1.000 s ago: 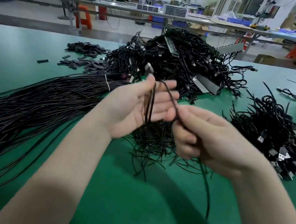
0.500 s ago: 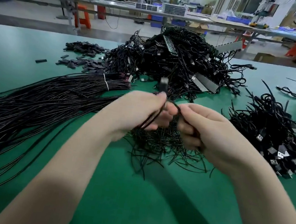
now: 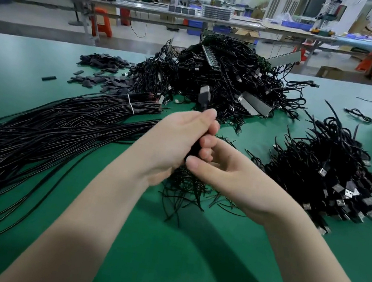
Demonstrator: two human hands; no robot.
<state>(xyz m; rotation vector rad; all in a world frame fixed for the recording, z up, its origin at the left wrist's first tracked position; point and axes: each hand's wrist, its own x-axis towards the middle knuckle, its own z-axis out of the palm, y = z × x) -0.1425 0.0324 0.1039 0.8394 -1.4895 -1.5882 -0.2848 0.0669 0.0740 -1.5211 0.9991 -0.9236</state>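
Note:
My left hand (image 3: 175,139) grips a folded black cable, and the cable's black plug end (image 3: 203,97) sticks up above my index finger. The coiled part of the cable (image 3: 193,147) shows dark between my fingers. My right hand (image 3: 230,175) meets the left from the right, thumb and fingers pinching the same cable low down. Both hands hover above a small heap of black twist ties (image 3: 183,188) on the green table (image 3: 165,256).
A long bundle of straight black cables (image 3: 52,123) lies at the left, banded with a white tie (image 3: 131,106). A big tangle of cables and strips (image 3: 223,79) sits behind. Coiled finished cables (image 3: 325,173) are piled at right. Small black sleeves (image 3: 102,70) are scattered at back left.
My left hand went from open, with the cable across the palm, to curled tightly round the folded cable. The plug end rose above my fingers, and my right hand moved in close.

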